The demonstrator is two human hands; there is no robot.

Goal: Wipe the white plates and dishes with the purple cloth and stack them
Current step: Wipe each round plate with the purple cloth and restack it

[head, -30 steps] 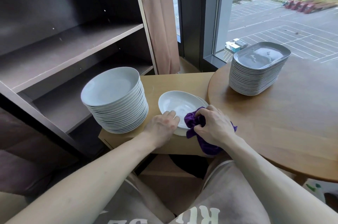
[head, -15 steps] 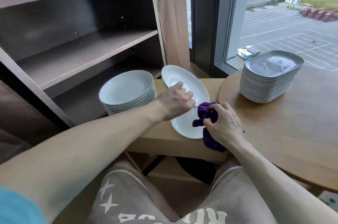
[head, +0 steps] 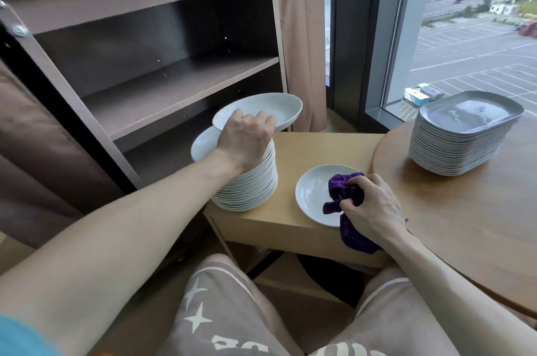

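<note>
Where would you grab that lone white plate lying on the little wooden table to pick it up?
Probably by the rim on its left side, coming from the left. The plate lies flat and shallow, so only its raised edge offers a hold: thumb on top, fingers under. The purple cloth and the right hand gripping it cover its right side; the left rim is bare.

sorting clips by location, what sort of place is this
Probably a restaurant or canteen service area, not certain: a tall stack of identical round plates, another stack of rectangular dishes on a round wooden table, and a storage shelf unit.
</note>
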